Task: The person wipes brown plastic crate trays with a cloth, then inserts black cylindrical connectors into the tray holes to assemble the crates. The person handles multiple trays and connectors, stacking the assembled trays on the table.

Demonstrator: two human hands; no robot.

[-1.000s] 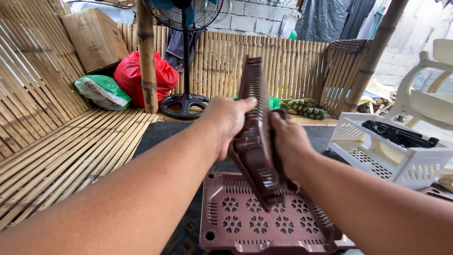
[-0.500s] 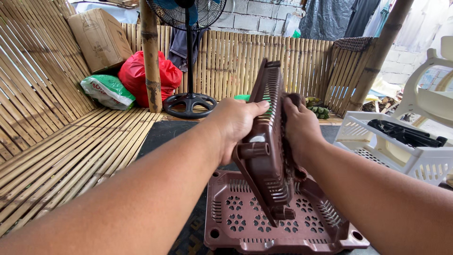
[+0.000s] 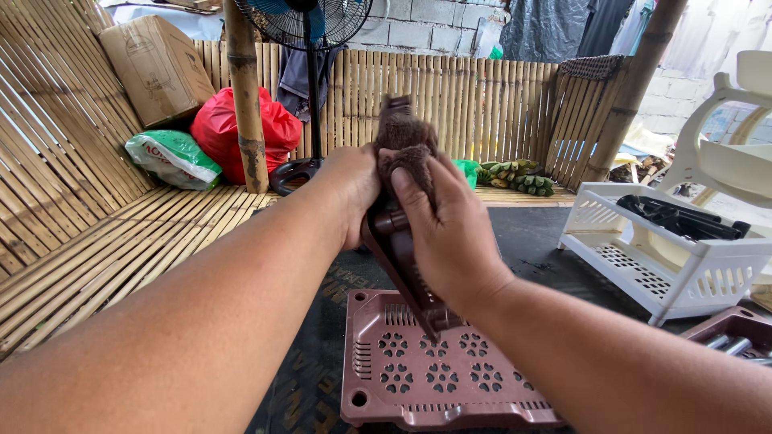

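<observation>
My left hand (image 3: 354, 189) grips the back of a brown plastic rack panel (image 3: 396, 245), which stands tilted with its lower end on a brown perforated tray (image 3: 426, 370). My right hand (image 3: 442, 233) covers the front of the panel and presses a brown cloth (image 3: 406, 149) against its upper part. The top of the panel is hidden under the cloth. The tray lies flat on a dark mat in front of me.
A white plastic shelf rack (image 3: 667, 241) holding a dark part stands at right. Another brown tray with metal tubes (image 3: 732, 337) lies at the right edge. A bamboo bench (image 3: 104, 257), bamboo post (image 3: 245, 96), fan (image 3: 310, 48), red bag (image 3: 221, 128), green sack (image 3: 173, 157), bananas (image 3: 519, 177) surround.
My right hand has moved onto the front of the panel with the cloth covering its top. The panel has turned so that less of its ribbed face shows.
</observation>
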